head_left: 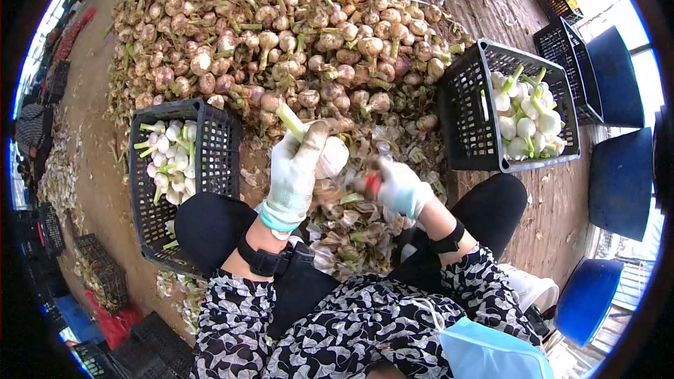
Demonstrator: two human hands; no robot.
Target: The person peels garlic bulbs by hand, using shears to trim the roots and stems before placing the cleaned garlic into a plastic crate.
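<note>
My left hand (290, 177), in a white glove with a pale green cuff, is closed around a garlic bulb (333, 160). The bulb's white side shows at the right, and its cut green stem (290, 121) sticks up past my thumb. To the right, my gloved right hand (403, 188) is closed on a red-handled tool (373, 183). Motion smears that tool, so its blade or tip cannot be made out. Both hands are above a heap of dry garlic skins (351, 238) between my knees.
A large pile of unpeeled garlic (281, 35) lies ahead. Black crates with peeled bulbs flank me: a left crate (219, 147) and a right crate (465, 112). Blue tubs (618, 182) line the right side. Another person (31, 130) is at the far left.
</note>
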